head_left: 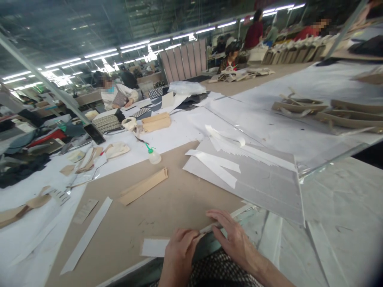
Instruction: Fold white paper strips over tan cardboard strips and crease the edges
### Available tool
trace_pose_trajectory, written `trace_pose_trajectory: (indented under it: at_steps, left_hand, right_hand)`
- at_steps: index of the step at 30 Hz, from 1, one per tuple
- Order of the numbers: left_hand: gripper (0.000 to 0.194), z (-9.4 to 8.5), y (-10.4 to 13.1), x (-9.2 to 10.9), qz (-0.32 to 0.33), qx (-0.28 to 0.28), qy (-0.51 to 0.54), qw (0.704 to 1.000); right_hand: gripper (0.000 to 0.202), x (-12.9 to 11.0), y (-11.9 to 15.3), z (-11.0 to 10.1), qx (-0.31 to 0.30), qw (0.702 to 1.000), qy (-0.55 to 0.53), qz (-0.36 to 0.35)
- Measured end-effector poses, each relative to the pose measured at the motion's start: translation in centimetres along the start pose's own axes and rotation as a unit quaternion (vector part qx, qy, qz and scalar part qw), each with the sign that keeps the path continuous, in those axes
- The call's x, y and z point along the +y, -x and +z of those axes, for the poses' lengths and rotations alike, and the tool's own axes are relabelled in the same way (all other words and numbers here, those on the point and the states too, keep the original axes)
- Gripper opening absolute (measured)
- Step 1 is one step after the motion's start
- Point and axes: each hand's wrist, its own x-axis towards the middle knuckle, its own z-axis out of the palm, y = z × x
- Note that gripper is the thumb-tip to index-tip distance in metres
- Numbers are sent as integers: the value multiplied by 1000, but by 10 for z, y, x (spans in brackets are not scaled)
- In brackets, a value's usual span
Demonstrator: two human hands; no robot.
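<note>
Slippage looks like the likeliest trouble: a flat white rectangular piece with a tan border (153, 247) lies close to the front edge of the brown surface (182, 203), its right end hidden by the left hand (178, 255). That hand's fingers are curled at a thin tan edge; whether they pinch it or merely press cannot be told. The right hand (235, 237) is loosely bent at the surface's edge, thumb apart from the other fingers, gripping nothing visible. An uneven pull by the left could skew or crease the piece, or drag it over the edge.

Beyond the right hand, a large flat grey board (269, 183) overhangs the surface, carrying loose white strips (221, 163); a bumped elbow might shift both. A folded tan strip (145, 186) and a long narrow white strip (88, 235) limit room leftward. Farther off, a translucent bottle with a green nozzle (154, 157) could spill if knocked.
</note>
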Motion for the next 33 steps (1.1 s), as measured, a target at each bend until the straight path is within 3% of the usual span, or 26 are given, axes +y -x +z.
trace_pose_trajectory:
  at_steps: [2,4,6,9,12,16,19,22,25,29,33]
  left_hand:
    - [20,-10,1,13,-118,45,136,983]
    - [31,-18,3,26,-222,92,237,941]
    - [44,-24,5,38,-263,121,304,908]
    - [49,-30,9,51,-250,135,368,885]
    - [47,-36,15,58,-239,148,390,877]
    - [41,-48,28,60,-215,161,347,898]
    - [36,-60,35,62,-169,138,309,926]
    - [35,-73,36,67,-128,127,290,940]
    - [39,-85,35,73,-128,144,299,935]
    - [39,-98,33,73,-156,157,378,899]
    - [44,-107,32,66,-184,243,424,853]
  right_hand:
    - [24,-20,-3,-8,-40,996,-67,48]
    - [22,-42,-8,-14,-60,988,-121,78]
    - [20,-61,-14,-15,-38,986,-147,65]
    - [13,-77,-24,-12,12,989,-148,-8]
    - [8,-84,-30,-8,22,988,-113,-100]
    - [11,-94,-33,-12,-13,984,-55,-172]
    - [13,-106,-34,-17,-56,978,-25,-197]
    - [15,-122,-38,-19,-104,977,-21,-187]
    - [18,-134,-49,-18,-154,974,-46,-161]
    - [20,-138,-67,-11,-231,959,-148,-67]
    - [40,-130,-69,6,-233,934,-271,-11]
